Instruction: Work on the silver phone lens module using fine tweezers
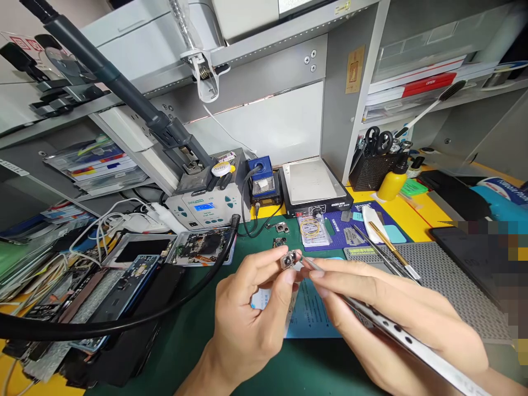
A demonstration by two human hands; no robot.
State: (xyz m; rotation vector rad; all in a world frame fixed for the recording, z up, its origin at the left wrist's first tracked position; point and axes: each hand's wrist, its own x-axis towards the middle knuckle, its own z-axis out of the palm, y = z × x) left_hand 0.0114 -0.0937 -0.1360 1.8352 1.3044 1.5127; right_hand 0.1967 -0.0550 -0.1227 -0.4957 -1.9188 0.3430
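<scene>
Pinched between the thumb and fingers of my left hand is a small phone camera module with a metal frame and dark lenses. My right hand is closed around metal tweezers with a row of holes along the body. Their fine tip meets the right edge of the module, or lies very close to it. Behind my left fingertips, two similar small camera parts rest on the green mat. Under my hands lies a blue printed card, partly covered by them.
A black cable arcs across the left side, near disassembled phone parts. A grey station with a blue display and a heating plate stand behind. On the right are more tweezers, a perforated grey mat and a yellow bottle.
</scene>
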